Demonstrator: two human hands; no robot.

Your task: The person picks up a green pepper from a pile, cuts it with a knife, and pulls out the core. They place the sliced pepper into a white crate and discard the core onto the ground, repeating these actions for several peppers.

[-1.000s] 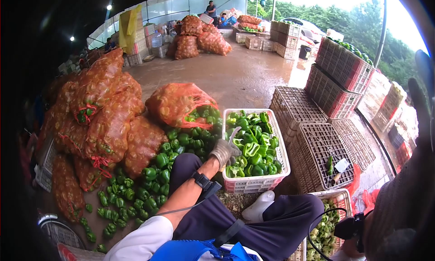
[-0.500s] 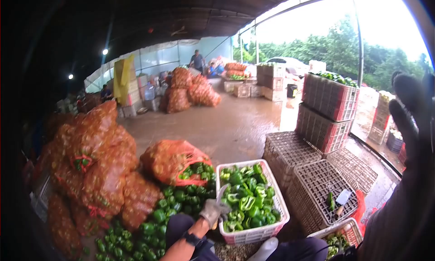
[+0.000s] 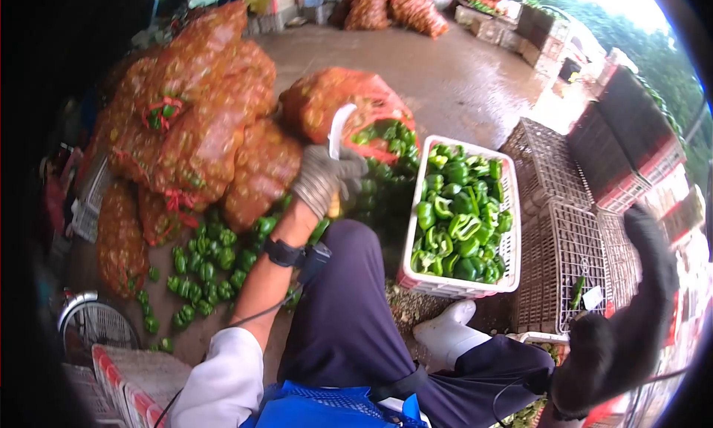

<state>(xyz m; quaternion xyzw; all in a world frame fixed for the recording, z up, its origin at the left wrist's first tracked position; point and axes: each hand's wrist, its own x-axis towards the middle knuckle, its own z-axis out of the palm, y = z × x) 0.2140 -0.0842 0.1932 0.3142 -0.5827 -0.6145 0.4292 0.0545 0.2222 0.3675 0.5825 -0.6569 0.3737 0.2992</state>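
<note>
My left hand (image 3: 327,179), in a grey glove, is closed around a knife (image 3: 339,131). The pale curved blade points up and a bit of yellowish handle shows below the fist. Loose green peppers (image 3: 204,261) lie on the floor below and beside it. To its right a white crate (image 3: 511,205) holds green peppers, several cut open. My right hand (image 3: 620,309), dark-gloved and close to the camera, is at the right edge with its fingers apart; no object shows in it.
Orange mesh sacks (image 3: 186,109) are piled at the left. Another sack (image 3: 334,105), open with peppers spilling out, lies behind the left hand. Stacked crates (image 3: 553,272) stand at the right, with more stacks behind. A white boot (image 3: 449,335) is on the floor below the pepper crate.
The view has tipped down and turned. My left hand, still around the knife, appears higher in the picture with the blade more upright. My right hand has come down from the upper right.
</note>
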